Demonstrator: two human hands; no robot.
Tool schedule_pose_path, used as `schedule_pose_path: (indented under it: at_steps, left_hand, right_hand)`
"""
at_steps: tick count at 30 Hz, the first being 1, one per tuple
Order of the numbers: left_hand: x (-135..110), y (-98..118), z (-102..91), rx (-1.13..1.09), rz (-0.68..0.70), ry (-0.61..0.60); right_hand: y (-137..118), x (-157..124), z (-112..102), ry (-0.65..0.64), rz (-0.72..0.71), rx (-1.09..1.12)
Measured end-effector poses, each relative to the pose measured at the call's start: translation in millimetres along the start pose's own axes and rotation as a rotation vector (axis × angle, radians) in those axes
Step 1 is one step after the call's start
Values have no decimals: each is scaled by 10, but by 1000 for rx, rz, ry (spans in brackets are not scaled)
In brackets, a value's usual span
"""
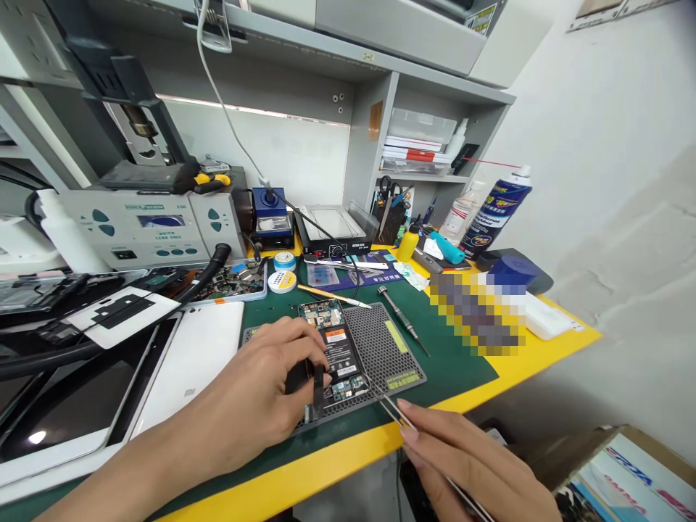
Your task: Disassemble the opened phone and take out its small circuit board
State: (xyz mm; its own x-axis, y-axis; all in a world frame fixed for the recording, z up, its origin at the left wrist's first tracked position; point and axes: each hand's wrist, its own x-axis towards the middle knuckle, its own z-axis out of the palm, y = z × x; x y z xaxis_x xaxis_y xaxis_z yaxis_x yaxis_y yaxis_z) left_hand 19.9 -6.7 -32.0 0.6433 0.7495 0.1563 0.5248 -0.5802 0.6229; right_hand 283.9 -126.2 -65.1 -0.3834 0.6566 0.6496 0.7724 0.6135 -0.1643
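An opened phone (321, 315) lies on a grey honeycomb-patterned mat (375, 335), its circuit boards and black battery (344, 357) exposed. Over its left edge, my left hand (272, 370) pinches a narrow black strip (318, 388) between thumb and fingers; that hand hides part of the phone. My right hand (462, 449) is closed on metal tweezers (401, 415), whose tips are at the lower right corner of the phone. Whether the tips touch it, I cannot tell.
A screwdriver (401, 319) lies right of the phone, and a brush-like tool (334, 296) behind it. White tablets (190, 355) and a black hose (204, 279) crowd the left. Behind stand a soldering station (168, 225) and a spray can (494, 214). An open carton (631, 471) is below right.
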Motion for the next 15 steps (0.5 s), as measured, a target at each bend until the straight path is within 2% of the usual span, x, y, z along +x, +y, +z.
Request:
schedule_pose_path:
  at_steps: [8,15]
  left_hand:
    - [7,-24,33,15,24,52]
    - [5,-27,24,14,16,26]
  right_hand:
    - [22,23,-20,-70,-17,-30]
    - [16,123,-64,-28,-28,16]
